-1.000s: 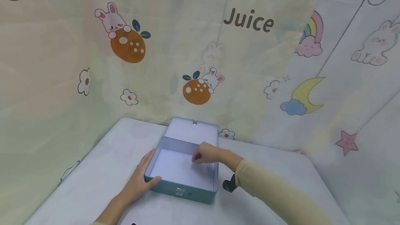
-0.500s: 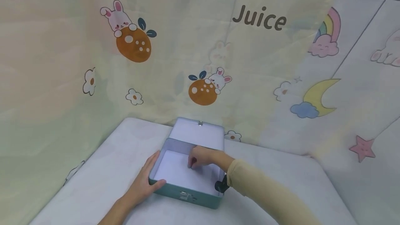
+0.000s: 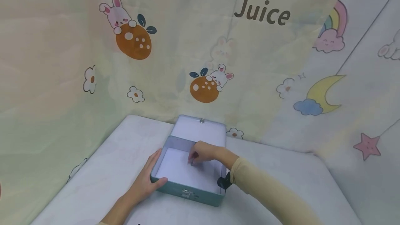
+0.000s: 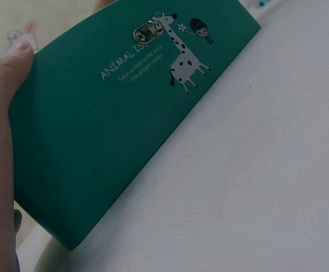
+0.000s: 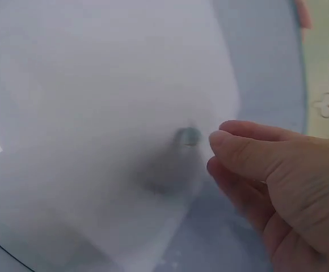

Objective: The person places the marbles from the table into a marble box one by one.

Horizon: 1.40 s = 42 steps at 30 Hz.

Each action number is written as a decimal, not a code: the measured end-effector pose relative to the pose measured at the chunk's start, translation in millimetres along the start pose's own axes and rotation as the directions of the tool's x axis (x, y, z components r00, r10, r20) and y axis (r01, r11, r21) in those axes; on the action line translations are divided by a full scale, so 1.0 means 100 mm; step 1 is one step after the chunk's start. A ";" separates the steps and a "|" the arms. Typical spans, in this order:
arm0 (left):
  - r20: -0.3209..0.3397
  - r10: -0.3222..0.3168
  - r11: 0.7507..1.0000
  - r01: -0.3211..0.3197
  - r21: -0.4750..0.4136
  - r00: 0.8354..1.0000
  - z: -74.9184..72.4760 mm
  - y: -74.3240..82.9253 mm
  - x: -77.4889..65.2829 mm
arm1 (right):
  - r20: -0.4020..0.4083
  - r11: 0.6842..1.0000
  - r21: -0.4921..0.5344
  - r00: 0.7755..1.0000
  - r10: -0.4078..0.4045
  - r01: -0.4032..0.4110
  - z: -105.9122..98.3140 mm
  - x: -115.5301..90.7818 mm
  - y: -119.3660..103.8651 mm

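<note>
A green tin box (image 3: 203,197), white inside, stands on the table with its lid (image 3: 203,129) folded back. My left hand (image 3: 145,180) grips its front left corner, thumb over the front edge and fingers along the side. A giraffe print and a metal clasp (image 4: 148,32) show on the front face in the left wrist view. My right hand (image 3: 203,151) is inside the box, low over the bottom. Just past its fingertips is a small, roundish, teal glassy-looking thing (image 5: 189,136), blurred. A narrow gap shows between it and the thumb in the right wrist view.
A white cloth covers the table (image 3: 275,162). Behind it hangs a printed curtain (image 3: 168,44) with rabbits, flowers and the word Juice. A black device (image 3: 224,182) sits at the right wrist, overlapping the box's right wall in the head view.
My right hand has moved left and down inside the box, then risen slightly, and a small thing now shows below its fingertips. The left hand keeps its grip on the corner.
</note>
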<state>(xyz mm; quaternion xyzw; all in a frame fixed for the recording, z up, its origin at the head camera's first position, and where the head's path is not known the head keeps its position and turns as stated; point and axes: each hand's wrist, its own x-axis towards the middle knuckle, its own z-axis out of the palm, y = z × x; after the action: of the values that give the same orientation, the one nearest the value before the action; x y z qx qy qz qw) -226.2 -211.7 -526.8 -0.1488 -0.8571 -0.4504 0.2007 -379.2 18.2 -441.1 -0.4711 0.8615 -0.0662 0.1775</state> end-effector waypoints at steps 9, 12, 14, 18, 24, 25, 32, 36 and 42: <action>-0.002 0.012 1.000 -0.012 -0.020 1.000 0.09 0.00 0.01 | -0.176 0.985 0.160 0.980 0.088 -0.060 -0.34 -1.04 -0.14; -0.005 -0.011 1.000 0.010 -0.022 1.000 0.04 -0.01 0.00 | -0.331 0.968 0.222 0.925 0.188 -0.117 -0.29 -1.50 -0.14; 0.000 -0.023 0.999 0.023 -0.028 1.000 0.06 -0.02 0.00 | -0.436 0.945 0.271 0.852 0.291 -0.184 -0.17 -1.85 -0.06; 0.008 -0.034 0.999 0.034 -0.040 0.999 0.07 -0.03 0.00 | -0.581 0.894 0.323 0.680 0.446 -0.310 0.10 -2.47 0.11; 0.035 -0.067 0.996 0.068 -0.052 0.997 0.06 -0.02 0.03 | -0.688 0.852 0.318 0.517 0.509 -0.416 0.27 -3.13 0.32; 0.040 -0.069 0.996 0.071 -0.050 0.997 0.07 -0.02 0.02 | -0.691 0.837 0.332 0.493 0.529 -0.435 0.29 -3.22 0.36; 0.029 -0.078 0.996 0.080 -0.042 0.997 0.04 -0.04 -0.03 | -0.580 0.714 0.448 0.432 0.690 -0.539 0.46 -3.47 0.68; 0.037 -0.079 0.996 0.080 -0.037 0.996 0.05 -0.04 -0.03 | -0.458 0.631 0.500 0.438 0.774 -0.592 0.65 -3.53 0.90; 0.051 -0.081 0.996 0.084 -0.042 0.995 0.11 0.00 -0.02 | -0.357 0.566 0.500 0.440 0.824 -0.656 0.91 -3.58 1.14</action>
<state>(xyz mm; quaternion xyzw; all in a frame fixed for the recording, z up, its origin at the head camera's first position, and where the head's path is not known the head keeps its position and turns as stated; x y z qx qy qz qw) -227.0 -202.4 -533.1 -0.1287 -0.8571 -0.4734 0.1573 -259.1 384.3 -470.2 0.0326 0.9705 -0.2389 -0.0039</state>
